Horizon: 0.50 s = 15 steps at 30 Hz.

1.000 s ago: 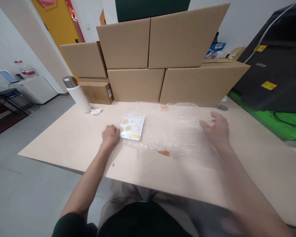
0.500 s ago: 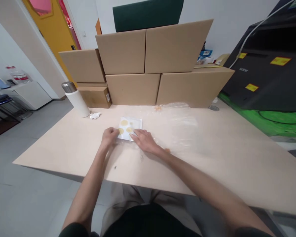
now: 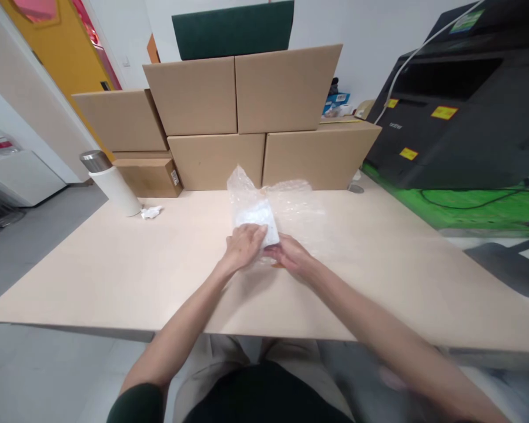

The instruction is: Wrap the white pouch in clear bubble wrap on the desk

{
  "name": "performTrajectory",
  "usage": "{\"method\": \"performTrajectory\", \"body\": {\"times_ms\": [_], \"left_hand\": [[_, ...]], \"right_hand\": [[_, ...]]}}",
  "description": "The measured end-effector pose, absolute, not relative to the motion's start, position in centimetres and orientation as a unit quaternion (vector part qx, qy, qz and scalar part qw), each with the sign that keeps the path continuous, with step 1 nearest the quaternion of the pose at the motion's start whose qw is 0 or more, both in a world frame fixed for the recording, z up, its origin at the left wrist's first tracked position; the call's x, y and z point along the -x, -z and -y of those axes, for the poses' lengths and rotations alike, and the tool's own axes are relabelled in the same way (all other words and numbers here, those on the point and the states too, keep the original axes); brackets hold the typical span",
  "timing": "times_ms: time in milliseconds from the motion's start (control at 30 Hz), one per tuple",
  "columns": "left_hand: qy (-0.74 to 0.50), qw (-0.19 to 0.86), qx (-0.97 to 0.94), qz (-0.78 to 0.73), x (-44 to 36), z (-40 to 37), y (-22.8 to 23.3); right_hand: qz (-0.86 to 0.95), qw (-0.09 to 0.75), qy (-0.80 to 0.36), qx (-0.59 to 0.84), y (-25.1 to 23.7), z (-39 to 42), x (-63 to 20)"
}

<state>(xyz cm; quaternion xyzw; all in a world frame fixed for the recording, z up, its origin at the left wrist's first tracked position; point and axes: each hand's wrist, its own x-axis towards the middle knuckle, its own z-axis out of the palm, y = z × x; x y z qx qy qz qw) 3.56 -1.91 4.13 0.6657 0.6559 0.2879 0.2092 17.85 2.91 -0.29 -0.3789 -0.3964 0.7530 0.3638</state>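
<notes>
— Lying near the middle of the pale wooden table (image 3: 114,264), a flat white packet (image 3: 259,222) is seen, partly folded into a clear sheet of bubble wrap (image 3: 291,205). How are the hands placed?

— The left hand (image 3: 243,245) is laid over the packet's near left corner, fingers curled down onto it through the wrap. The right hand (image 3: 291,256) is set just beside it, thumb and fingers closed on the near edge of the wrap under the packet. The two hands are nearly touching.

— And the wrap itself?

— One flap is raised upright behind the packet, while the rest is spread flat on the table to the right. A small orange mark is glimpsed at the wrap's edge between the hands; what it is cannot be told.

— What else is shown?

— A white cylindrical flask with a metal lid (image 3: 109,183) is stood at the far left of the table, with a crumpled white scrap (image 3: 151,211) beside it. Plain brown cardboard boxes (image 3: 247,117) are stacked along the far edge, and a black printer with yellow stickers (image 3: 458,117) is placed to the right.
</notes>
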Motion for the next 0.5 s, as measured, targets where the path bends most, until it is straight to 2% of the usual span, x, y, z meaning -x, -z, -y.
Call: {"method": "performTrajectory", "body": {"times_ms": [100,233,300,400,500], "left_hand": [[-0.174,0.172,-0.699,-0.671,-4.8,2.1,-3.2],[-0.135,0.098,-0.738,-0.654,-5.8,2.4,-2.1],[-0.137,0.083,-0.751,-0.641,-5.9,2.3,-1.7],[-0.164,0.118,-0.741,-0.641,-5.1,2.2,-1.5],[-0.326,0.207,-0.610,-0.692,-3.2,2.0,-1.6]], "right_hand": [[0.436,0.401,-0.685,0.424,0.7,-3.3,-21.3],[0.576,0.460,-0.458,0.497,0.5,-3.9,-22.8],[0.670,0.424,-0.390,0.467,0.2,-4.1,-21.8],[0.775,0.327,-0.351,0.412,-0.2,-4.2,-19.5],[0.804,0.278,-0.327,0.411,-0.5,-4.2,-17.9]]}}
